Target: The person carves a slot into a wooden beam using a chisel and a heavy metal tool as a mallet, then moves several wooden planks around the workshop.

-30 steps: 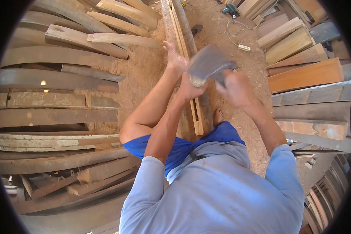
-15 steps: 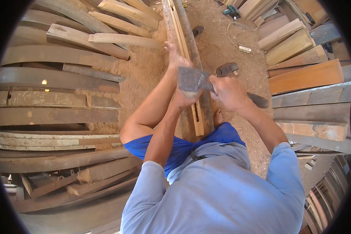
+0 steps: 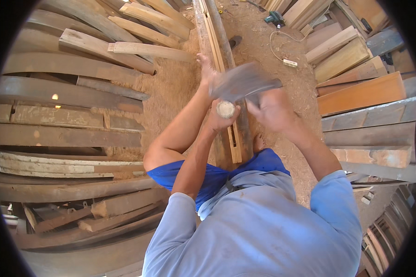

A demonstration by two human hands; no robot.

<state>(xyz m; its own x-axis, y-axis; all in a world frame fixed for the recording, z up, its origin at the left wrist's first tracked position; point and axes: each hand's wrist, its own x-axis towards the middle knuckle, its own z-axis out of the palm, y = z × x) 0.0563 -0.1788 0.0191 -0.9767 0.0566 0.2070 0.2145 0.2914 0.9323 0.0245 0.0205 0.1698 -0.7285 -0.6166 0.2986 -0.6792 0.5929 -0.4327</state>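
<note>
Left hand (image 3: 218, 122), fingers (image 3: 214, 110) curled, right hand (image 3: 276, 109) motion-blurred nearby; both forearms (image 3: 192, 161) angled inward

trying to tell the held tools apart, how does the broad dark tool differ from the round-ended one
Look: the broad dark tool is grey and flat-sided; the round-ended tool shows a pale disc.
Clarity: the broad dark tool is blurred, while the round-ended tool looks fairly sharp.
Hold: the broad dark tool is in the right hand, the round-ended tool in the left hand.
Shared: each is gripped in one hand.
</note>
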